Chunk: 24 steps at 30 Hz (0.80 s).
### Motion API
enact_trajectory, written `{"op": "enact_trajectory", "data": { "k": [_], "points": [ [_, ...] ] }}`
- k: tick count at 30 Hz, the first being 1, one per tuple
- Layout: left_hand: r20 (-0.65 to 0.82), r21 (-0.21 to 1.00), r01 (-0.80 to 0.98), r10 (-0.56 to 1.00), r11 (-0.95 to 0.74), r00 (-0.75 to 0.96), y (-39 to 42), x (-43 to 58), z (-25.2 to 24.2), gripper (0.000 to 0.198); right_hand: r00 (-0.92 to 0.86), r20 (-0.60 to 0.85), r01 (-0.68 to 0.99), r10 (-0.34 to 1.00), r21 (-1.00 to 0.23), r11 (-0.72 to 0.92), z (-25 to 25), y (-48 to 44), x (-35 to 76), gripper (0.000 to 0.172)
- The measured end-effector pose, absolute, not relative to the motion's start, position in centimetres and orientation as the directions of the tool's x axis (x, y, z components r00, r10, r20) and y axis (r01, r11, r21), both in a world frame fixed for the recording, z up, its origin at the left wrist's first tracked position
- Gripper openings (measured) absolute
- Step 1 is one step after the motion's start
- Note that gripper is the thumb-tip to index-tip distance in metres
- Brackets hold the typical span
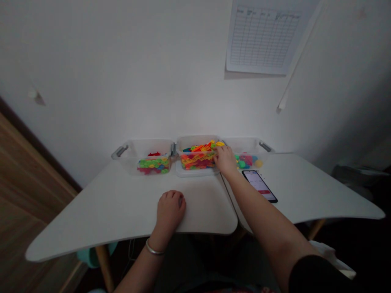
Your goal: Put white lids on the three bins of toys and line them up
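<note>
At middle clear bin [198, 138], my right hand [225, 159] sensibly worked plastic pieces [198, 156] from pile's edge, grip unclear; left hand [170, 211] rested curled on surface [91, 215], hands apart.

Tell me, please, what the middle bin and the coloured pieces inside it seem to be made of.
The middle bin looks like clear, smooth plastic, since the pieces show through its wall. The coloured pieces look like moulded plastic with a slight gloss, judging by their bright, even colours, though the soft image leaves the exact kind open.
</note>
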<state>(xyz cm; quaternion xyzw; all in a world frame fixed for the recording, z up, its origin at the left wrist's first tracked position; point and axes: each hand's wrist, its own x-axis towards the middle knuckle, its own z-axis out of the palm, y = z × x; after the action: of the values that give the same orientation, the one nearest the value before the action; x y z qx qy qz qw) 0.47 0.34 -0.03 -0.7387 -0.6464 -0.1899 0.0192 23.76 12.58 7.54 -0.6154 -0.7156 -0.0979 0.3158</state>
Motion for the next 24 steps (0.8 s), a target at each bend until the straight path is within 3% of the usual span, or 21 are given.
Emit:
{"op": "enact_trajectory", "data": {
  "k": [16, 24],
  "points": [
    [0.322, 0.231, 0.956, 0.941, -0.182, 0.101, 0.3, 0.5, 0.0, 0.021, -0.031, 0.565, 0.897, 0.825, -0.347, 0.272, 7.5, 14.2, 24.0, 0.018],
    [0.377, 0.337, 0.915, 0.923, -0.22, 0.083, 0.5, 0.4, -0.5, 0.019, -0.048, 0.667, 0.852, 0.743, -0.361, 0.378, 8.6, 11.5, 25.1, 0.019]
  ]
}}
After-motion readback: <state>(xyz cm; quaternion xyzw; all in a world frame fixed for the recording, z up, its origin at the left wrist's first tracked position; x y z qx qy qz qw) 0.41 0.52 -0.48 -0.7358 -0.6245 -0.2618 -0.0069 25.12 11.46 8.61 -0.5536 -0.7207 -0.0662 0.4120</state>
